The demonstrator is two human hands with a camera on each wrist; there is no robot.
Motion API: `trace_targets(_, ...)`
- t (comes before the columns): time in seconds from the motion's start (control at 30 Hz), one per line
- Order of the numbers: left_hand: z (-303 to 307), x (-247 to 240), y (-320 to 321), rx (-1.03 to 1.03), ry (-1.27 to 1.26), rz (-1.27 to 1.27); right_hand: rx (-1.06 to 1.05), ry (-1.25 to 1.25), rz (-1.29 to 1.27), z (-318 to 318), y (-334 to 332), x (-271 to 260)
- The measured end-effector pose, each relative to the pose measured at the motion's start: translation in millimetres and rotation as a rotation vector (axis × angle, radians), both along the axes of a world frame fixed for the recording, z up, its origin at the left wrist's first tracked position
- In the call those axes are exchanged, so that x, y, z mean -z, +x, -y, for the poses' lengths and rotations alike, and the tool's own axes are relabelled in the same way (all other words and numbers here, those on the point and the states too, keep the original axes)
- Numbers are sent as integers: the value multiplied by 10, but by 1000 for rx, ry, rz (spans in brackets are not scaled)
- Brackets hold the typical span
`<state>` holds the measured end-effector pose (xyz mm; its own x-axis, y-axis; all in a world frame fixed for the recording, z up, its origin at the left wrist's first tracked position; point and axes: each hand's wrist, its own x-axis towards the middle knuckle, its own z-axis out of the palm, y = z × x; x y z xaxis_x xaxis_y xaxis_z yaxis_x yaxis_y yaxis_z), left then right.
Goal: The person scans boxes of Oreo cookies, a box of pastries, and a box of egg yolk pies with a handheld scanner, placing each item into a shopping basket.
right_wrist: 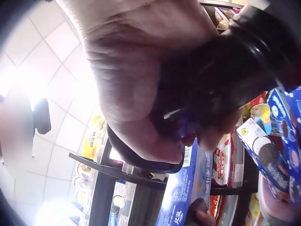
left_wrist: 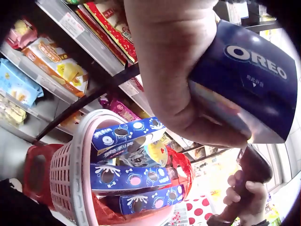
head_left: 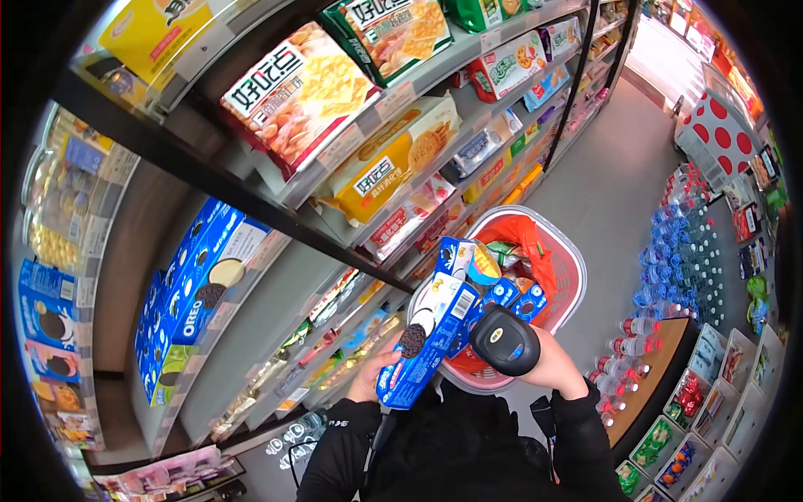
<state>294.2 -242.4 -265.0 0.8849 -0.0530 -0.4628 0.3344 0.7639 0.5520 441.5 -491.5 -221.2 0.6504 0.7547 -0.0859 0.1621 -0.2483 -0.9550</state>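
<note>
Left hand (head_left: 372, 381) is gripping 1 Oreo box (head_left: 428, 335), right hand (head_left: 554, 366) gripping 1 black scanner (head_left: 504, 343); shelves (head_left: 251, 201) are standing alongside, a basket (head_left: 572, 276) is holding blue boxes (head_left: 504, 293), the Oreo box is hovering near the scanner

Glossy blue card Oreo box (head_left: 428, 328), smooth black plastic scanner (head_left: 505, 341), pale pink plastic basket (head_left: 569, 289).

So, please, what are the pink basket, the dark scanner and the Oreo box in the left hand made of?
The basket looks like hard, smooth plastic: its wall is a moulded lattice. The scanner seems smooth black plastic, with shiny highlights; rubber parts cannot be ruled out. The Oreo box looks like thin printed cardboard, glossy, with folded edges and flat faces.
</note>
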Motion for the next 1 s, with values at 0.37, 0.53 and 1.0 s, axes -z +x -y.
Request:
trace_targets(0.37, 56, 3, -114, 20, -106, -20, -31, -8, -68, 18, -109, 19)
trace_targets(0.53, 22, -137, -141, 12, -34, 18, 66, 79, -139, -7, -178, 47)
trace_targets(1.0, -463, -455, -968, 353, 373, 406, 81, 211, -84, -380, -805, -108)
